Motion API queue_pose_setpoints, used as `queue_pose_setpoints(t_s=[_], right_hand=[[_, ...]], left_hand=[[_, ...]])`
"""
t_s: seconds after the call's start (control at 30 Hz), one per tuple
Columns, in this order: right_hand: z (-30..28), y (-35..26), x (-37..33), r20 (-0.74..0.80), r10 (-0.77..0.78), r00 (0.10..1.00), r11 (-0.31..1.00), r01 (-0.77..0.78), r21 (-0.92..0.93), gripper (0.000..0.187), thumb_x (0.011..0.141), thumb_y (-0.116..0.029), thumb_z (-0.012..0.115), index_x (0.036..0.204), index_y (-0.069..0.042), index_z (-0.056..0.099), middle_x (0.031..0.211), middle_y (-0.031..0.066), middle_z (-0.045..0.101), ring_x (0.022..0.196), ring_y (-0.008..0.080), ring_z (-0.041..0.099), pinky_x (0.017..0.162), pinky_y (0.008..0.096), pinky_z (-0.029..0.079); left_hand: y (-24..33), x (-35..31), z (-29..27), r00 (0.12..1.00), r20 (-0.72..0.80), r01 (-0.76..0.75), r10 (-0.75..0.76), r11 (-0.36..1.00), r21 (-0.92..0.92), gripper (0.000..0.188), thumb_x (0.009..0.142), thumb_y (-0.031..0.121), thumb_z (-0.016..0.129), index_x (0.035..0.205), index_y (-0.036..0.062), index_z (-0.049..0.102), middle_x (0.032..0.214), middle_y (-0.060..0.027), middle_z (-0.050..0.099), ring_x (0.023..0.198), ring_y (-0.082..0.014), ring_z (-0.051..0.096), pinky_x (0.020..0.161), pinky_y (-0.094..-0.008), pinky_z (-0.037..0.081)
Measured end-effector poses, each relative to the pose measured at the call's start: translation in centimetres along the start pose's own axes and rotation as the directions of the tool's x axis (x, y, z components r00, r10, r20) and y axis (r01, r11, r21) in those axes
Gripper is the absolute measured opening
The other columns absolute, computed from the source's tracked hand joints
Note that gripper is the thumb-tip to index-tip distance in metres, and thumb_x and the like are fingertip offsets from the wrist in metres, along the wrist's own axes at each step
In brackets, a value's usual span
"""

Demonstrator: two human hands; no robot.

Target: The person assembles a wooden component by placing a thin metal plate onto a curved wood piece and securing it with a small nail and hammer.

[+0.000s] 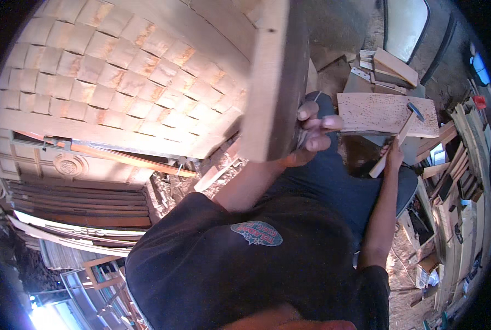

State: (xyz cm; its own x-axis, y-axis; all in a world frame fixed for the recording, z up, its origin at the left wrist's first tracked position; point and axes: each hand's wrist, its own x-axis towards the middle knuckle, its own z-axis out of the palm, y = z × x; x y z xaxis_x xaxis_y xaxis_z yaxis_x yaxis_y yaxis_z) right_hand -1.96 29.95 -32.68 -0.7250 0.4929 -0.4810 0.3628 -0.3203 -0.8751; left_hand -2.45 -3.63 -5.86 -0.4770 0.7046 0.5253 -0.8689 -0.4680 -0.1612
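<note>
My right hand (393, 155) is wrapped round the wooden handle of a hammer (405, 131). The hammer's dark metal head (416, 112) lies over a flat wooden board (377, 110) covered in small dark holes or dots. My left hand (315, 132) is raised in front of my body with its fingers curled. From its fingertips sticks a thin nail (317, 96). Close to the camera, a thick wooden plank (265, 88) stands upright beside this hand and hides part of it; whether the hand touches the plank I cannot tell.
A large panel of woven wood strips (113, 71) leans at the left, above a carved door panel (64, 165). Offcut blocks (394, 69) lie beyond the dotted board. Stacked planks (471, 159) stand along the right. Wood scraps (223, 170) litter the floor.
</note>
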Motion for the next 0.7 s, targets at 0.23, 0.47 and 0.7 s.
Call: queue_pose_setpoints(t_s=[0.23, 0.47, 0.7], right_hand=[[-0.3, 0.3, 0.4, -0.002, -0.014, 1.000, 1.000, 0.014, 0.006, 0.048, 0.099, -0.051, 0.060, 0.088, -0.004, 0.054, 0.063, 0.0083, 0.056, 0.047, 0.0188, 0.057, 0.042, 0.0329, 0.047], [-1.5, 1.3, 2.5, -0.011, -0.026, 1.000, 0.999, 0.026, -0.043, 0.052, 0.096, -0.058, 0.059, 0.088, -0.007, 0.057, 0.064, 0.0050, 0.055, 0.048, 0.0174, 0.056, 0.044, 0.0324, 0.046], [-0.8, 1.3, 1.8, -0.008, -0.078, 0.997, 0.994, 0.077, -0.075, 0.049, 0.099, -0.051, 0.058, 0.090, -0.003, 0.059, 0.063, 0.0074, 0.056, 0.048, 0.0178, 0.056, 0.046, 0.0328, 0.047]], left_hand=[[-0.9, 2.6, 2.5, 0.982, 0.175, 0.096, -0.075, 0.989, -0.116, 0.036, 0.102, 0.033, 0.054, 0.108, -0.0020, 0.056, 0.126, -0.0123, 0.032, 0.113, -0.0372, 0.053, 0.073, -0.0428, 0.066], [-2.9, 5.1, 3.0, 0.963, 0.239, 0.173, -0.123, 0.964, -0.204, 0.011, 0.087, 0.002, 0.068, 0.083, -0.0074, 0.063, 0.117, -0.0162, 0.047, 0.095, -0.0410, 0.064, 0.078, -0.0495, 0.066], [-3.2, 6.2, 4.0, 0.896, 0.380, 0.319, -0.228, 0.927, -0.196, 0.008, 0.085, -0.002, 0.070, 0.088, -0.0057, 0.064, 0.121, -0.0127, 0.046, 0.105, -0.0396, 0.060, 0.082, -0.0488, 0.067]])
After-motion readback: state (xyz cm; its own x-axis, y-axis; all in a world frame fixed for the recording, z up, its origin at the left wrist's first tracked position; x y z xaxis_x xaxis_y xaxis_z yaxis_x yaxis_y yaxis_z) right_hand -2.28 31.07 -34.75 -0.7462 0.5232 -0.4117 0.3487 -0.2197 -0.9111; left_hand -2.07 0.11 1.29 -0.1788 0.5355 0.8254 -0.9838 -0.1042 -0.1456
